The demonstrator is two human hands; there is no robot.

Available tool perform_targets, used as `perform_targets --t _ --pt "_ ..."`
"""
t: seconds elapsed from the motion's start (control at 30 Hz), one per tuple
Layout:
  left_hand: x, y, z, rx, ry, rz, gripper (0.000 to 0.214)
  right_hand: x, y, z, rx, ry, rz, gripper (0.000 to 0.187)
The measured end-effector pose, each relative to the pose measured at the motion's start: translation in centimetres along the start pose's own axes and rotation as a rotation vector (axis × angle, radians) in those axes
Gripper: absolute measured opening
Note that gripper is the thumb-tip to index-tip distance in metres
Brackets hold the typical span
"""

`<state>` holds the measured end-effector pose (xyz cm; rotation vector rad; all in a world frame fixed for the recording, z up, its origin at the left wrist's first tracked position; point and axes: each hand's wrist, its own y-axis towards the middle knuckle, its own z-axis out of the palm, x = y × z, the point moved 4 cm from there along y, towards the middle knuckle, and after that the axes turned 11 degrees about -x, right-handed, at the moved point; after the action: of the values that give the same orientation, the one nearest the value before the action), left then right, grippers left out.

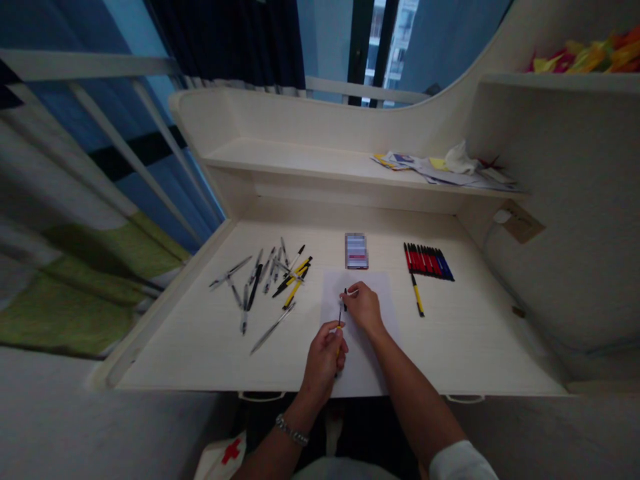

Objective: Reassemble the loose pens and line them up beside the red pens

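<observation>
head view, looking down on a pale desk (480, 340) where a sheet of white paper (331, 287) lies in front of the seated person. both bare hands work over the paper.

the left hand (326, 350), with a bracelet (293, 431) at its wrist, is over the near half of the paper, toward its left edge. its fingers are curled closed around a yellow pen (339, 327). the pen's long axis runs away from the person, toward the paper's far edge, and its thin end points out beyond the fist.

the right hand (365, 307) is over the far half of the paper, its fingers drawn together in a pinch, apparently on a small dark part (345, 301); the fingers hide much of it, so exactly how it is held cannot be told. this part lies straight ahead of the left fist, just beside the pen's thin end, nearly in line with it. the right hand is the nearer one to that end; whether they touch is too small to tell.

left of the paper, loose pens (255, 287) lie scattered at many angles. right of the paper is a neat row (427, 261) of red and blue pens, with one lone pen (418, 297), yellow and black, reaching toward the person below it. a phone (357, 252) lies just beyond the paper's far edge.
</observation>
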<state>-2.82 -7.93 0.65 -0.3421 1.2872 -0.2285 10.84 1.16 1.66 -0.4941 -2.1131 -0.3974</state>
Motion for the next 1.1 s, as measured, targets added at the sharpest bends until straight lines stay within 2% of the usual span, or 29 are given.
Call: perform_targets --t 0.13,0.27,0.4,0.47,0.57,0.7,0.77,0.87,1.0,1.1 --pt "-0.1 0.2 -0.2 -0.005 -0.021 -0.026 0.039 0.6 -1.7 1.9 0.058 -0.328 -0.133 0.012" --pt "-0.3 0.2 -0.1 -0.016 -0.03 -0.035 0.039 0.8 -1.9 1.9 0.085 -0.383 -0.183 0.018" --pt "-0.6 0.4 0.2 -0.015 -0.037 -0.024 0.037 0.9 -2.0 0.1 0.031 -0.135 -0.153 0.034" --pt "-0.5 0.4 0.4 -0.01 -0.04 -0.019 0.038 0.8 -2.4 -0.7 0.075 0.079 -0.103 0.041" --pt "-0.2 0.4 0.9 0.008 -0.038 -0.023 0.039 0.8 -3.2 -1.2 0.174 0.312 -0.046 0.036" --pt "0.4 0.0 1.3 0.036 -0.008 -0.022 0.036 0.7 -2.3 -1.8 0.129 0.351 0.02 0.032" --pt "0.7 -0.2 1.2 0.044 0.016 -0.028 0.035 0.5 -1.4 -2.1 0.083 0.272 0.037 0.034" --pt "0.9 -0.3 0.9 0.039 0.042 -0.036 0.035 0.2 -0.5 -2.0 0.051 0.004 -0.027 0.031" --pt "0.9 -0.2 0.6 0.026 0.036 -0.033 0.035 -0.5 -1.1 -0.9 0.082 -0.402 -0.103 0.025" --pt "0.9 0.0 0.7 0.036 0.008 -0.038 0.036 -0.7 -1.6 -0.3 0.087 -0.514 -0.132 0.026"
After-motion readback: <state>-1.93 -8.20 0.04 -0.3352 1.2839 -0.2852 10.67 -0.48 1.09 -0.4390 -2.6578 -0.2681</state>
